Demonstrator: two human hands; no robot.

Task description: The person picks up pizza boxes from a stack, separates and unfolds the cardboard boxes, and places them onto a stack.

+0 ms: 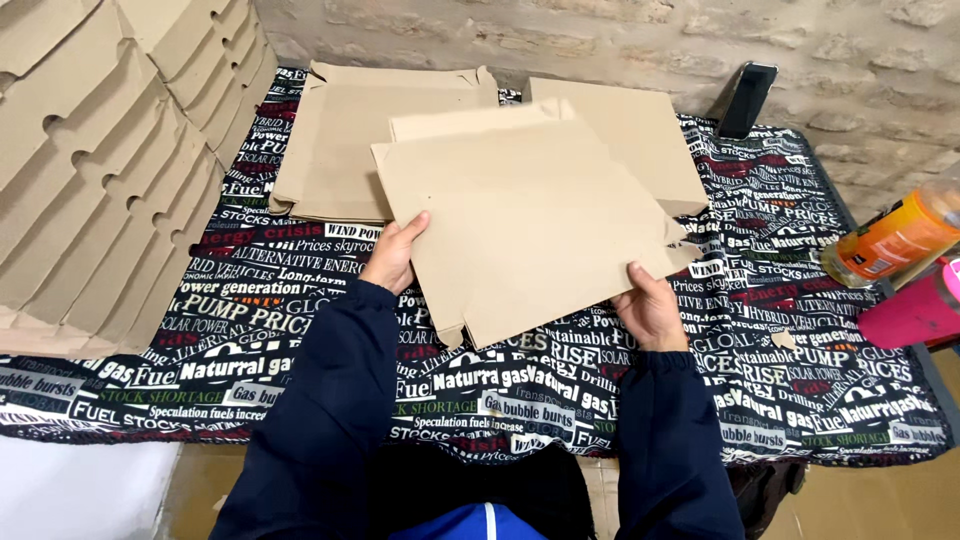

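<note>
Two hands grip one flat cardboard blank [525, 225] above the table [800, 330]: left hand [392, 255] pinches its left edge, right hand [650, 308] its lower right corner. Advisable: keep both grips level; beyond them lie more blanks [340, 150].

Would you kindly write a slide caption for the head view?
Both hands, left hand and right hand, hold a flat cardboard blank above a text-printed tablecloth.
</note>
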